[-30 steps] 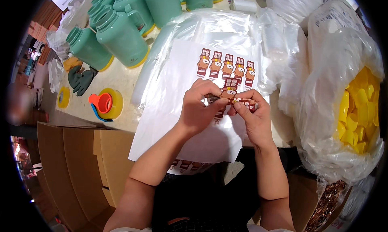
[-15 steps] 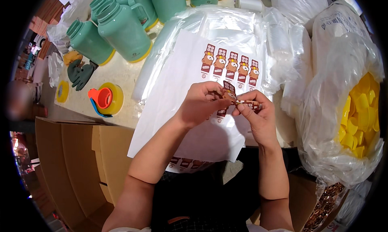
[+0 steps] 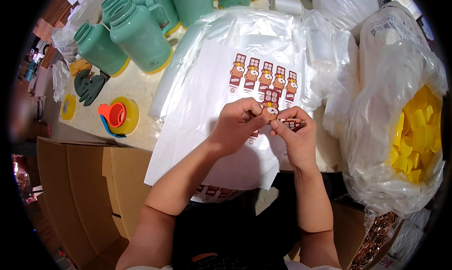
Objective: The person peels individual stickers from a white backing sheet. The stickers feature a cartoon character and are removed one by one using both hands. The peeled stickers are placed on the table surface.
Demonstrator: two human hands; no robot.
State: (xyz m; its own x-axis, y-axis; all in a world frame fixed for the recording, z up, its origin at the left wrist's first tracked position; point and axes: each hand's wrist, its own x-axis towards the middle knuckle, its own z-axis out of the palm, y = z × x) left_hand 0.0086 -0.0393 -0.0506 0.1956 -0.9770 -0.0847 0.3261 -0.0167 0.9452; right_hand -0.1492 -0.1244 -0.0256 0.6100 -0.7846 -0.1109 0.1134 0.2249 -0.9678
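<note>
A white sheet (image 3: pixel 179 143) printed with a row of brown-and-red bear stickers (image 3: pixel 265 75) lies in front of me. Above it, my left hand (image 3: pixel 235 126) pinches a bear sticker (image 3: pixel 270 99) by its left side, the sticker facing me. My right hand (image 3: pixel 301 136) is closed on the same sticker's lower right side. More brown sticker pieces (image 3: pixel 293 123) show between its fingers. Whether these are joined to the first sticker I cannot tell. Below the white sheet's front edge, part of another printed sheet (image 3: pixel 213 193) shows more bears.
Several green jugs (image 3: pixel 141 39) with yellow bases stand at the back left. Nearer are a dark glove (image 3: pixel 90 87) and an orange-and-yellow lid (image 3: pixel 123 115). Clear plastic bags (image 3: pixel 325 49) lie behind the sheet. Yellow parts (image 3: pixel 416 138) fill a bag at right; a cardboard box (image 3: pixel 89 185) stands lower left.
The bear sticker has turned from tilted to nearly upright and facing me. Both hands stay close together. The whole view has shifted slightly.
</note>
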